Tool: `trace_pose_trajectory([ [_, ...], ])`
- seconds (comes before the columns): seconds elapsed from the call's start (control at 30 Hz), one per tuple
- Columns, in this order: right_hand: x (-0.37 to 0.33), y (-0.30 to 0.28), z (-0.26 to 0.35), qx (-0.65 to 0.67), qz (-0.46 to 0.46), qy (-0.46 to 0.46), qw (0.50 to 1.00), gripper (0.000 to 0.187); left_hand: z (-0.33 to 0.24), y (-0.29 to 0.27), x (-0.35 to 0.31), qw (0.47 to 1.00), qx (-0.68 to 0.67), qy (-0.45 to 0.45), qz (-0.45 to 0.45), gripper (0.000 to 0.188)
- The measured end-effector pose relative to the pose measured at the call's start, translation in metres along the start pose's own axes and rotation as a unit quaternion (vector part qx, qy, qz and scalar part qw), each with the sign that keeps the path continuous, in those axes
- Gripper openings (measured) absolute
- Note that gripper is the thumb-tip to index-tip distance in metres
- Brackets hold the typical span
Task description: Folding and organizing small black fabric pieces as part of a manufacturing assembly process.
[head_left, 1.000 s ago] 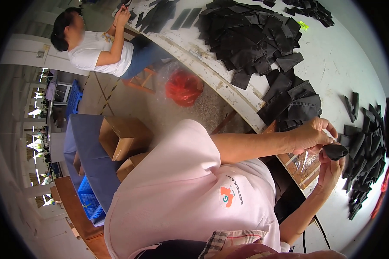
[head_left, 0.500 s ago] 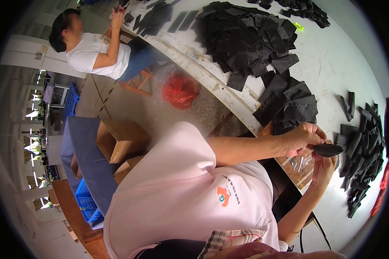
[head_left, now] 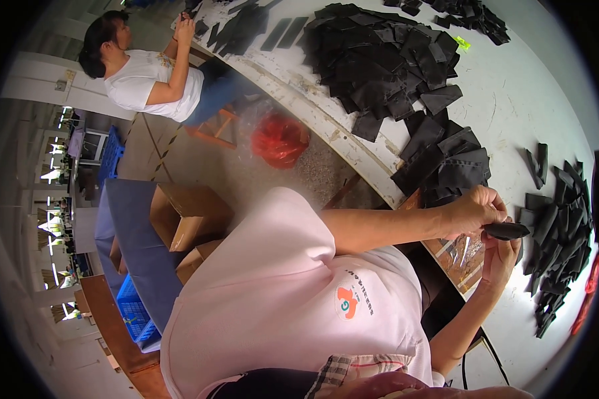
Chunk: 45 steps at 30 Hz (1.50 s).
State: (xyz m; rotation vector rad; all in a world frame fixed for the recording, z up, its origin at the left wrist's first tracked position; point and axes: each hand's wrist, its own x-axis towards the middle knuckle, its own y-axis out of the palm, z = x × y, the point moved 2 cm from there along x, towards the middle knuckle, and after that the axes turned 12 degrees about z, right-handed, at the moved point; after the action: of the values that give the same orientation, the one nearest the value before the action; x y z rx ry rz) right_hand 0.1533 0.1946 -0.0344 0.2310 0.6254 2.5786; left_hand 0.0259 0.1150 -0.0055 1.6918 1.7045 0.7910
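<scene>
Black fabric piece, clamped in the grip of left hand and right hand, looks slimmer than a second ago, suggesting in-hand turning.

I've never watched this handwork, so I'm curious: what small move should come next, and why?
Perhaps the left hand should slide along the black piece toward its free tip while the right hand steadies it: both hands meet at the piece, the left nearer one end, and the other end pokes out beyond them.
</scene>
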Motion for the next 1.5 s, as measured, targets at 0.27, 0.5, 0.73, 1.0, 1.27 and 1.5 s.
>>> trace_pose_trajectory([
  [0.27,-0.008,0.01,0.019,-0.244,-0.091,-0.027,0.965,0.023,-0.042,0.026,-0.011,0.882,0.422,0.198,0.07,0.014],
  [0.5,-0.008,0.069,0.059,-0.49,-0.106,-0.172,0.848,0.046,-0.043,0.03,-0.006,0.879,0.415,0.235,0.031,0.009],
  [0.73,0.009,0.072,0.068,-0.714,-0.062,-0.067,0.694,0.013,-0.034,0.015,-0.013,0.95,0.237,0.203,-0.007,0.007],
  [1.0,0.0,0.065,0.048,-0.562,-0.056,-0.077,0.821,0.008,-0.03,0.023,-0.004,0.965,0.216,0.134,0.07,0.019],
  [1.27,-0.008,0.044,0.002,-0.478,-0.097,-0.053,0.871,0.021,-0.033,0.018,0.009,0.828,0.533,0.084,0.156,0.009],
  [1.5,-0.004,0.052,0.032,-0.504,-0.072,-0.055,0.859,0.02,-0.038,0.037,0.006,0.85,0.5,0.141,0.086,0.013],
])
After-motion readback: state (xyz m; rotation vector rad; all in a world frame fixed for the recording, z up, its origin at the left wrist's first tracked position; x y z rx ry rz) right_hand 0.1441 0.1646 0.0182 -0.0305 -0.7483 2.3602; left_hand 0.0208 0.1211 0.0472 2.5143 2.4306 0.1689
